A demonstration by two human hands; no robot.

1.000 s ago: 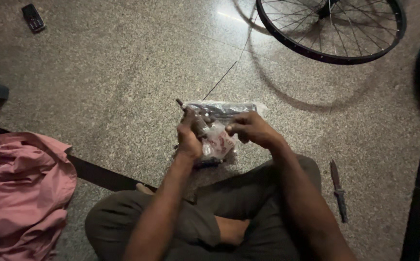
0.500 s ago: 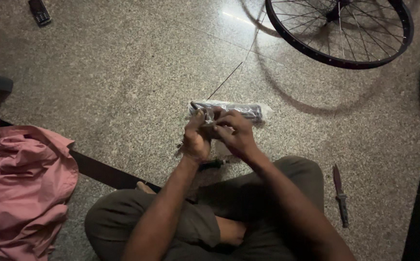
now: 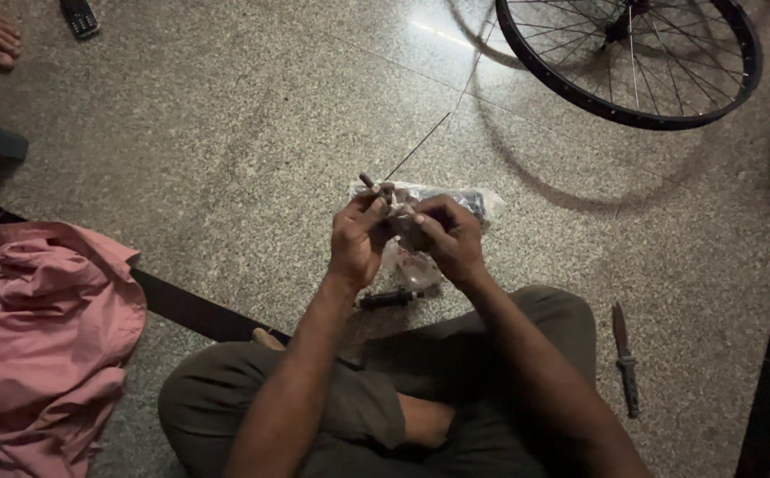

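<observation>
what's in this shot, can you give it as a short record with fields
setting: speckled stone floor, person seated cross-legged
left hand: pinching a small dark part at the fingertips
right hand: gripping a clear plastic bag, fingers closed
thin spoke: lies on the floor beyond the hands
wheel rim: top right
knife: right of the knee
pink cloth: left

Floor: polished grey speckled stone floor (image 3: 225, 133), laid in large slabs with thin joint lines. A bright patch of light reflection (image 3: 438, 34) lies up and to the right of the fingers. A long curved shadow crosses the slabs to the right of the fingers. Lighting overall is dim. No walls, windows or furniture can be made out.
</observation>
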